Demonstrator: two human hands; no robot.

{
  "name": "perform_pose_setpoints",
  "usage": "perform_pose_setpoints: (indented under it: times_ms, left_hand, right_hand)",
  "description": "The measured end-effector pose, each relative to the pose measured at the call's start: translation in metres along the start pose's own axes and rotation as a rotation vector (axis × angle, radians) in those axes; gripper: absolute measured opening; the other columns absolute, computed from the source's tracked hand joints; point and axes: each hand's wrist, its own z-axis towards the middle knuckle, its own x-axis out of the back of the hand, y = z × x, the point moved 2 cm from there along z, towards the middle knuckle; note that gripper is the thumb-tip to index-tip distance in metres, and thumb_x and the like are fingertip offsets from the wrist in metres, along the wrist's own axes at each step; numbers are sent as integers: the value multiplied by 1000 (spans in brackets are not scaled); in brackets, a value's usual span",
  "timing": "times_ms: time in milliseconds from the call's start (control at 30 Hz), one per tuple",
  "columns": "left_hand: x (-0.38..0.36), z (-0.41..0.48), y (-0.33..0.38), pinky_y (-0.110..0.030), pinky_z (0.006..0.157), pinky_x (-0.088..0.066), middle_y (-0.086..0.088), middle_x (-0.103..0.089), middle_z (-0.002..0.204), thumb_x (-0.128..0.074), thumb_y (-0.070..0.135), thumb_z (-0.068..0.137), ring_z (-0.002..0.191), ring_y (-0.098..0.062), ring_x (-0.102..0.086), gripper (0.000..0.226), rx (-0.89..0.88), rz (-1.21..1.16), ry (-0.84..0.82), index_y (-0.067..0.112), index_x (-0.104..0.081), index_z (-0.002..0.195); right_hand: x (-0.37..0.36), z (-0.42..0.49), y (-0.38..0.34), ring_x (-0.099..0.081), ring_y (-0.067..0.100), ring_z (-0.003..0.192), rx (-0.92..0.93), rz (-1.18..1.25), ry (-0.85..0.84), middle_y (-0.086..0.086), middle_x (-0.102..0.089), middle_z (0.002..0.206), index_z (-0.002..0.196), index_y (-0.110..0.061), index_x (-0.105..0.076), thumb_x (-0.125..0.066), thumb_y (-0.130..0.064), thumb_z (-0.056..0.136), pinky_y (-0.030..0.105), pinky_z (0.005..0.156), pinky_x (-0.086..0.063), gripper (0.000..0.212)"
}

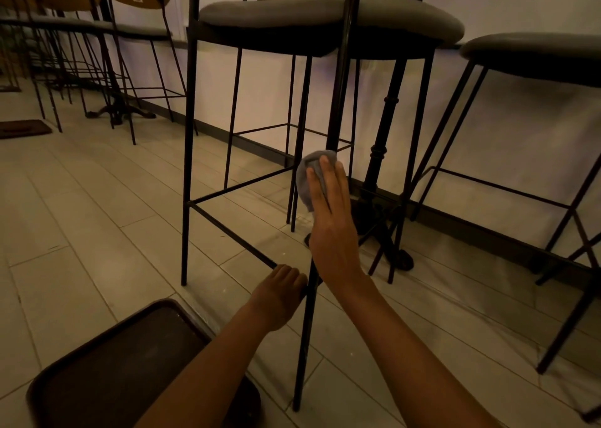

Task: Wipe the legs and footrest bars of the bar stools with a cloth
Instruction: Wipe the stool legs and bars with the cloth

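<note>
We look down at a tall bar stool (325, 14) on a pale plank floor. Our right hand (331, 229) lays nearly straight fingers over a grey cloth (305, 180), pressing it against the stool's near right leg (305, 330), about midway up; the thumb is hidden. Lower down, our left hand (279, 294) curls around the near footrest bar (227, 229) where it meets that leg.

The leg is thin, so we judge the bunched cloth could slide off it and skip stretches. A hard push might tip or scrape the tall stool if the left hand loosens. A table pedestal (380, 154) stands just beyond, where knuckles could knock it. A dark tray-like thing (113, 356) lies near left.
</note>
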Motion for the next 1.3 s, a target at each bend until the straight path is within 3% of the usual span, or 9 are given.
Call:
perform_pose_setpoints:
  times_ms: [200, 433, 533, 800, 933, 1000, 1067, 1200, 1300]
  left_hand:
    - [-7, 0, -4, -31, 107, -26, -6, -48, 125, -26, 29, 102, 116, -24, -41, 37, -22, -45, 45, 12, -41, 131]
    - [-12, 2, -6, -33, 109, -25, -6, -44, 134, -25, 28, 101, 122, -24, -38, 39, -44, -9, 30, 12, -39, 134]
    - [-14, 3, -7, -34, 110, -26, -7, -44, 135, -25, 27, 101, 123, -25, -38, 39, -53, 6, 16, 11, -39, 134]
    - [-11, 2, -4, -35, 110, -25, -7, -45, 133, -25, 27, 101, 122, -25, -38, 39, -49, 2, 25, 11, -39, 133]
    - [-12, 0, -6, -35, 110, -25, -9, -46, 133, -21, 25, 101, 123, -27, -38, 41, -88, 28, 30, 9, -43, 131]
    - [-10, -1, -5, -34, 109, -26, -9, -48, 132, -9, 30, 98, 123, -27, -39, 53, -101, 1, 68, 9, -45, 131]
    - [-12, -1, -6, -35, 109, -25, -9, -48, 132, -1, 32, 94, 123, -28, -39, 62, -108, -8, 60, 9, -45, 131]
    - [-17, 3, -7, -37, 111, -23, -10, -44, 134, -22, 25, 100, 125, -28, -37, 41, -89, 10, 31, 9, -42, 132]
    - [-17, 2, -7, -37, 109, -27, -9, -48, 131, -7, 32, 95, 121, -27, -41, 56, -106, 13, 61, 10, -45, 130]
  right_hand:
    - [-2, 18, 1, -13, 34, 138, -37, 50, 52, 14, -16, 147, 138, 0, -30, -45, 19, 82, 11, 113, 3, 61]
    - [-12, -23, -3, -3, 23, 141, -66, 37, 20, 10, -16, 148, 139, -6, -27, -32, 14, 82, 18, 116, -2, 60]
    - [-11, -21, -4, -7, 26, 140, -76, 46, 9, 10, -15, 148, 139, -6, -24, -31, 12, 82, 15, 115, -1, 60]
    - [-11, -10, -1, -12, 31, 139, -91, 99, 51, 12, -16, 147, 139, -4, -25, -42, 18, 82, 17, 115, -4, 63]
    - [-17, -45, -4, -14, 31, 140, -100, 105, -3, 10, -15, 149, 139, -5, -24, -49, 19, 82, 22, 117, -6, 67]
    - [-18, -50, -4, -14, 31, 139, -100, 118, -16, 10, -15, 149, 139, -5, -23, -51, 20, 81, 22, 117, -7, 69]
    - [-18, -47, -4, -13, 32, 140, -95, 137, -29, 10, -15, 149, 140, -6, -23, -49, 15, 84, 29, 118, -12, 65]
    - [-14, -26, -3, -14, 31, 141, -107, 190, 27, 10, -15, 149, 139, -5, -25, -47, 14, 86, 40, 116, -21, 61]
    - [-15, -25, -2, -14, 30, 141, -108, 219, 42, 11, -16, 148, 138, -3, -27, -47, 13, 87, 47, 112, -27, 57]
